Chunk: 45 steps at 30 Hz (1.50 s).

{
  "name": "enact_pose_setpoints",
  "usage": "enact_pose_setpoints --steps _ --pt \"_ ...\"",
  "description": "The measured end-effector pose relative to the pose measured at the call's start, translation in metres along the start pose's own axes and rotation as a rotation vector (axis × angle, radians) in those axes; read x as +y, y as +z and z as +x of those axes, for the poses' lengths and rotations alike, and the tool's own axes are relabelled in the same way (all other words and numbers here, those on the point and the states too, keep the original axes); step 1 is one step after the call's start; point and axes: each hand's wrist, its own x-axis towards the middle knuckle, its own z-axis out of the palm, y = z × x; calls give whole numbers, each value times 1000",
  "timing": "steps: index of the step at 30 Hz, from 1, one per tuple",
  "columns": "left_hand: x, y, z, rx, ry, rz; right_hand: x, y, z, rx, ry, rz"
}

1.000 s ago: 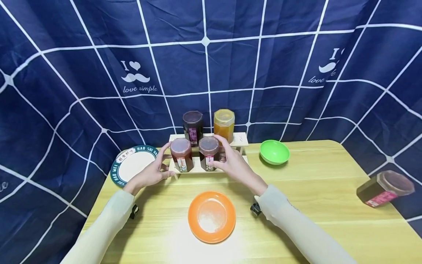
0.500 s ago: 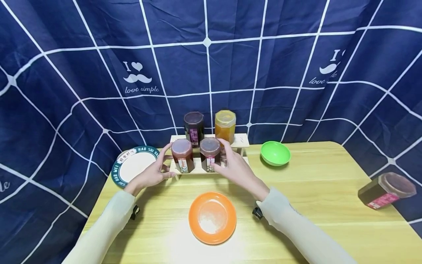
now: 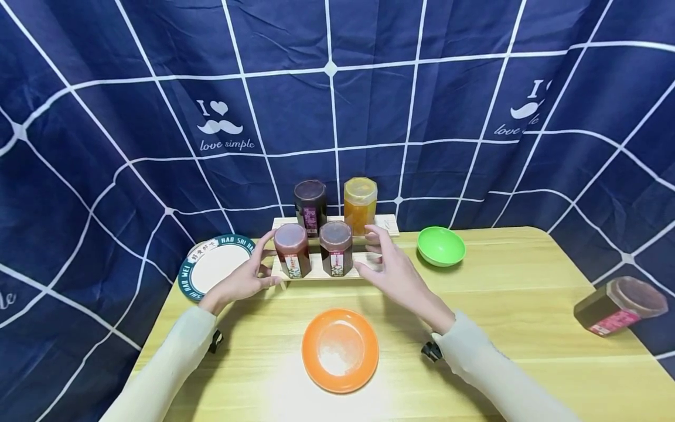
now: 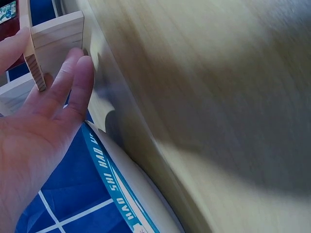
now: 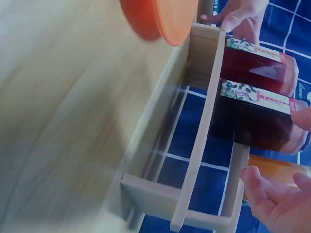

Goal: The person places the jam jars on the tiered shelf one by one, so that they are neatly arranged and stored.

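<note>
A two-step wooden rack [image 3: 316, 268] stands at the back of the table with jars on it. On its lower step are a red jar [image 3: 292, 252] and a dark red jar [image 3: 336, 249], side by side. My left hand [image 3: 244, 278] is at the rack's left end; in the left wrist view its thumb [image 4: 14, 48] touches the step's end and the straight fingers reach past it. My right hand [image 3: 395, 269] is beside the dark red jar, fingers spread and holding nothing. Behind, the upper step carries a purple-labelled dark jar [image 3: 310, 208] and a yellow jar [image 3: 361, 205].
An orange plate [image 3: 340, 351] lies in front of the rack. A green bowl [image 3: 441, 246] stands to its right, and a teal-rimmed plate [image 3: 186, 275] lies to its left. Another dark jar [image 3: 617, 308] is at the table's right edge. A blue curtain [image 3: 369, 105] hangs behind.
My right hand has let go of the dark red jar and drawn back to the right, its fingers wider apart. The left hand stays at the rack's left end.
</note>
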Motion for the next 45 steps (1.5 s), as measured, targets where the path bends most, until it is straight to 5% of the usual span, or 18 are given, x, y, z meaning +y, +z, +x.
enact_pose_setpoints --steps 6,17,35,45 --pt "0 -1 -1 0 -2 -6 5 -18 -12 25 -21 91" --pt "0 -4 -5 7 -7 14 11 -58 -33 153 -72 91" --pt "6 1 0 -6 -3 11 35 -156 -83 299 -37 -20" --pt "4 0 0 -4 -4 6 51 -193 -115 406 -4 -62"
